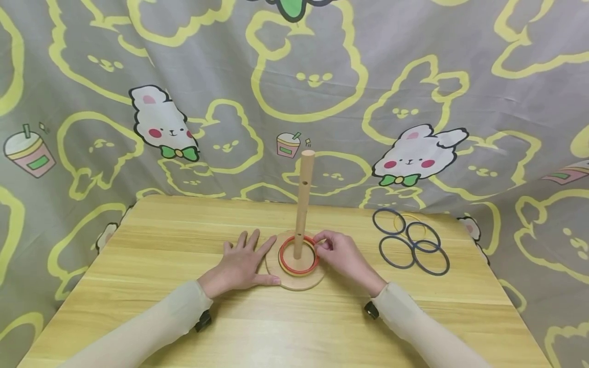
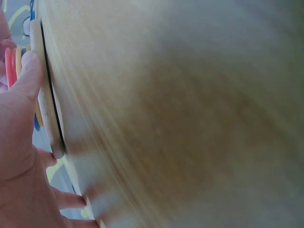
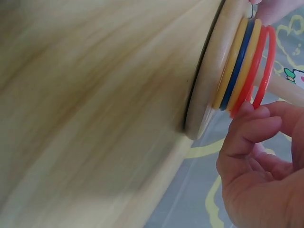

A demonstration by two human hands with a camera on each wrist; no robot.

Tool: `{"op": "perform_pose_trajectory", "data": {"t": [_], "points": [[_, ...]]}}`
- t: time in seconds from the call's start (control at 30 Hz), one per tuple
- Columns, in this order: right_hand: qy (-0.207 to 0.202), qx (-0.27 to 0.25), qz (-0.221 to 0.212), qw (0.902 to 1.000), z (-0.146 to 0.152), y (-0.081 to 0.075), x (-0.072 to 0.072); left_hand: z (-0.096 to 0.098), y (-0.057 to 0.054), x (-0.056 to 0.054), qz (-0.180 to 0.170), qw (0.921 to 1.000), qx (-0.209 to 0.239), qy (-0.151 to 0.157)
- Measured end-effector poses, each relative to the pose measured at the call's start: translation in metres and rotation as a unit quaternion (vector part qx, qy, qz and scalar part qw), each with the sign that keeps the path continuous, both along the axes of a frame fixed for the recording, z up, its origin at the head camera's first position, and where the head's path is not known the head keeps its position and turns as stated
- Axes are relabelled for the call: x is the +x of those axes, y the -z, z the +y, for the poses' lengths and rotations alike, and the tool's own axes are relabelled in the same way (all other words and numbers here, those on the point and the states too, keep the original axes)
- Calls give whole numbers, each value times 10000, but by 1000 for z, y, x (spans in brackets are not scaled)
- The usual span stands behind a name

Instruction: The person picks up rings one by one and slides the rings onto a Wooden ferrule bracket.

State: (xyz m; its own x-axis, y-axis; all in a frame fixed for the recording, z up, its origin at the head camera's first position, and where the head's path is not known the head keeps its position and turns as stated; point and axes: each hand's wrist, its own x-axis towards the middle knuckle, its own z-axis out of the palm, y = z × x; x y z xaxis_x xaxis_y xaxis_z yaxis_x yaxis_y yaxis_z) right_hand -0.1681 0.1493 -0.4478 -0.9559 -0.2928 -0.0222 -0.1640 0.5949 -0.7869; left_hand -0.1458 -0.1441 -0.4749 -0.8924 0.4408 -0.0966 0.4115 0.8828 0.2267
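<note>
A round wooden base [image 1: 294,283] carries an upright wooden post [image 1: 302,199] with several stacked rings around its foot. In the right wrist view the stack runs yellow, blue ring [image 3: 236,66], yellow, then red. My right hand [image 1: 342,255] pinches the topmost red ring [image 3: 270,57] between thumb and fingertips; its far side tilts away from the red one beneath. My left hand [image 1: 236,268] rests at the left of the base, fingers spread straight, thumb [image 2: 29,71] lying on the base's edge.
To the right on the wooden table [image 1: 175,225] lie several loose dark blue rings [image 1: 398,267], overlapping, with one yellow ring [image 1: 409,214] among them. A patterned grey curtain [image 1: 221,76] hangs behind the table's back edge.
</note>
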Motion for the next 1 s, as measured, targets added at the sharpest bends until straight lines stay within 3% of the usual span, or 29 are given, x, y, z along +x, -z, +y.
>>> {"op": "perform_pose_trajectory", "data": {"t": [0.2,0.47,0.83,1.0], "points": [[-104,79,140,9998,0,3,-2,-3,8,-2,56,10000,37,-13],[6,-63,111,9999,17,2,5,2,-7,3,-61,10000,31,6],[390,-146,715,9966,80,-1,16,2,-9,3,-119,9999,-39,-11],[668,84,1078,9919,112,-3,23,2,-9,3,-92,9999,-75,-7]]}}
